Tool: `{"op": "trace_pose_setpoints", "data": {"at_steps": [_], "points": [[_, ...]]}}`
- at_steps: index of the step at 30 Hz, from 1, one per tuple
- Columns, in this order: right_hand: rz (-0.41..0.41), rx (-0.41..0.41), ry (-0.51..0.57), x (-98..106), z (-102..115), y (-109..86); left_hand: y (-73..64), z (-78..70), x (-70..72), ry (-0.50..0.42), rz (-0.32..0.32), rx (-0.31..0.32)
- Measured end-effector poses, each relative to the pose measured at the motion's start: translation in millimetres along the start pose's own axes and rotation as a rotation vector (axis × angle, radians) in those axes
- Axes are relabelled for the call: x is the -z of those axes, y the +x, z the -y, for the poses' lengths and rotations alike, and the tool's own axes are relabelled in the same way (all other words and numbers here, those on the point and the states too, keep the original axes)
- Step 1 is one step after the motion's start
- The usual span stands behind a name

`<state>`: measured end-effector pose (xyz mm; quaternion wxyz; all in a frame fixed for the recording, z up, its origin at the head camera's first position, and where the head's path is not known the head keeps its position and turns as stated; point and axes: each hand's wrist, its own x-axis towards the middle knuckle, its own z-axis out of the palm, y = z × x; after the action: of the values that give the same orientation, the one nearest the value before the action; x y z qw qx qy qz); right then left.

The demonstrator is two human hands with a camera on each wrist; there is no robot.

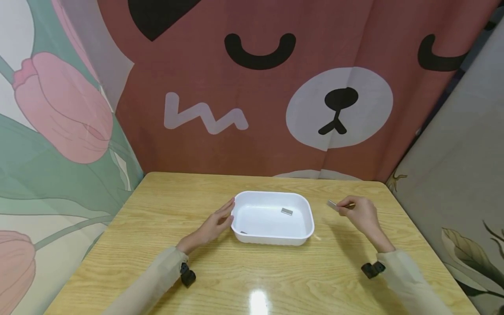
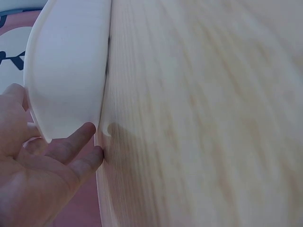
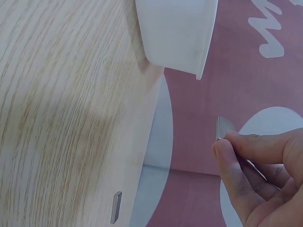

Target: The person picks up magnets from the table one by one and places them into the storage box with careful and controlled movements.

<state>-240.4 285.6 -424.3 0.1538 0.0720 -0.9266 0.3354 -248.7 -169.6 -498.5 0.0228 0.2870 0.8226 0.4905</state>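
Observation:
A white plastic tray [image 1: 271,240] stands on the table. One small flat silver bar [image 1: 287,211] lies inside it toward the right, and a second dark sliver of metal [image 1: 243,232] shows at its front left, partly hidden by the near wall. My left hand [image 1: 212,226] rests against the tray's left end, fingers extended along the wall [image 2: 66,71]. To the right of the tray, my right hand [image 1: 360,214] pinches another small silver bar [image 3: 224,126] between thumb and forefinger, above the table. A further silver bar [image 3: 116,207] lies on the tabletop in the right wrist view.
The wooden table [image 1: 189,280] reaches back to a reddish curtain [image 1: 267,144] with a bear face on it. Patterned cloths hang at the left [image 1: 59,183] and right [image 1: 464,175]. Small black cameras [image 1: 187,275] sit on both wrists.

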Motion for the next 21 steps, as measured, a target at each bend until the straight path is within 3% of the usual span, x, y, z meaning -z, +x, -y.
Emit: {"op": "trace_pose_setpoints", "data": {"at_steps": [10,21], "points": [[0.007,0.004,0.024,-6,5,0.5,0.6,-1.2,-1.2,-0.014,-0.012,-0.031],[0.006,0.007,0.037,-13,11,3.8,0.5,1.2,-0.5,0.024,-0.012,-0.014]]}}
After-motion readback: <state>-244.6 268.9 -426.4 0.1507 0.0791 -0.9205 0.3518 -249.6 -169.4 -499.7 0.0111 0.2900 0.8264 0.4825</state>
